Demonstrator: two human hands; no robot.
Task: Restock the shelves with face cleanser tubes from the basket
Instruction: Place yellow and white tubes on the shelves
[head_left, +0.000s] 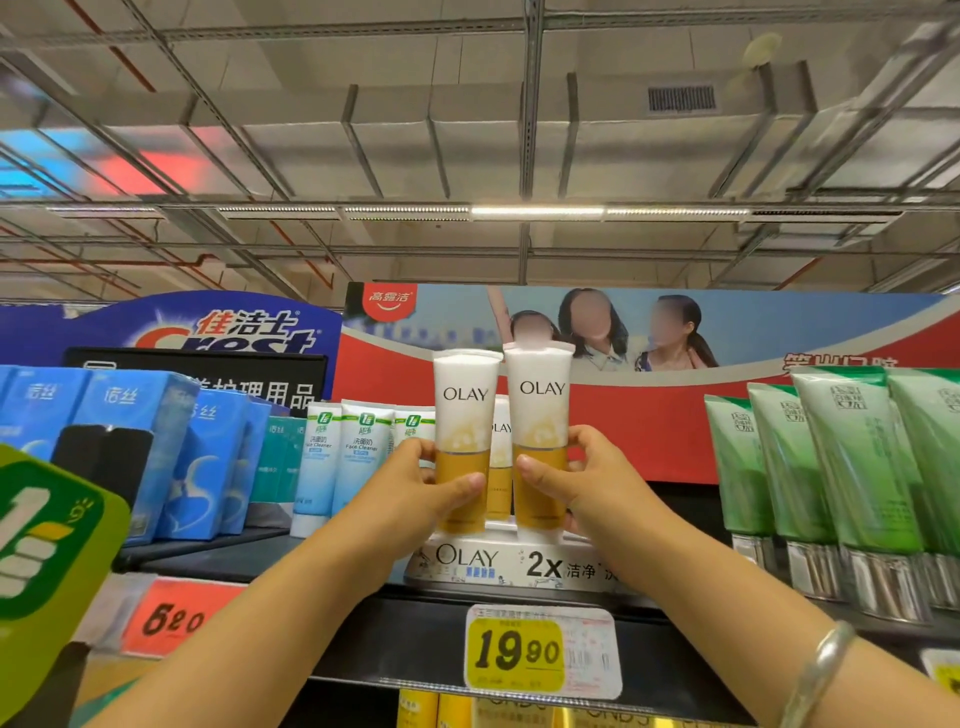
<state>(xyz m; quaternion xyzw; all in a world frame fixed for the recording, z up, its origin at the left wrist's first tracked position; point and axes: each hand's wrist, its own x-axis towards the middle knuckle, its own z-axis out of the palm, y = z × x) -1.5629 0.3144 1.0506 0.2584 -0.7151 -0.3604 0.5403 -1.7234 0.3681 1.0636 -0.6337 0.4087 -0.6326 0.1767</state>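
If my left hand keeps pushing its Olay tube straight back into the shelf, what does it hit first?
Probably the third Olay tube, standing just behind the gap between the two held tubes. Your left hand holds the left tube; depth is unclear, so it may slide in beside it.

A single view — the head-worn camera — looks forward and tilted upward, so the ceiling ducts (467, 130) and a strip light (537, 211) fill the upper half. It faces the top shelf (457, 623) square on and from close by: both forearms reach in from the bottom corners, and the left hand (415, 488) and right hand (587, 478) meet at mid-frame. The wide lens bows the shelf edge and the header boards (675, 343) — straight lines curve toward the sides. The yellow price tag (519, 652) sits just below centre, near the lens.
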